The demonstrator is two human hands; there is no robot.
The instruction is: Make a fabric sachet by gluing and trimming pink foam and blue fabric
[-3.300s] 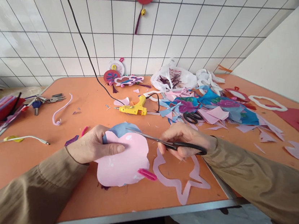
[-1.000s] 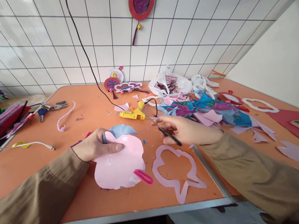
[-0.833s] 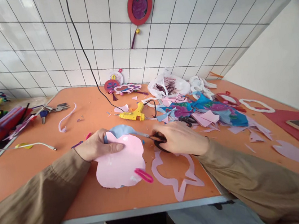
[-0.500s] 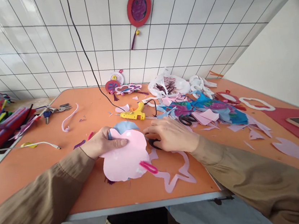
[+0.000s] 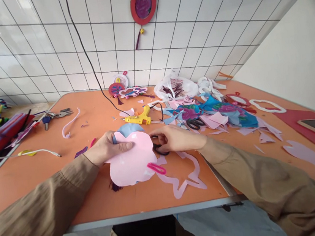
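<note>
Pinched between the thumb and fingers of my left hand point(image 5: 111, 148) is a pink scalloped cutout point(image 5: 134, 163), raised over the front of the table. A light blue piece point(image 5: 130, 129) shows behind its top edge. One bright pink fuzzy loop point(image 5: 156, 168) sticks out at its lower right, and a dark purple tassel point(image 5: 116, 186) peeks out below. At the cutout's right edge, my right hand point(image 5: 171, 137) is closed around the black handles of scissors point(image 5: 160, 149); the blades are hidden. Under that hand lies a pink cut-out outline scrap point(image 5: 187, 183).
A yellow glue gun point(image 5: 139, 118) lies behind the hands, its black cord rising along the tiled wall. Fabric scraps point(image 5: 214, 113) and another pair of scissors point(image 5: 195, 123) are at right. Keys point(image 5: 47, 120) and a white cable point(image 5: 43, 150) are at left.
My right hand has turned and its fingers have curled more around the scissors' handles. The pink cutout has tipped slightly, showing more of the tassel below. The view has shifted a little.
</note>
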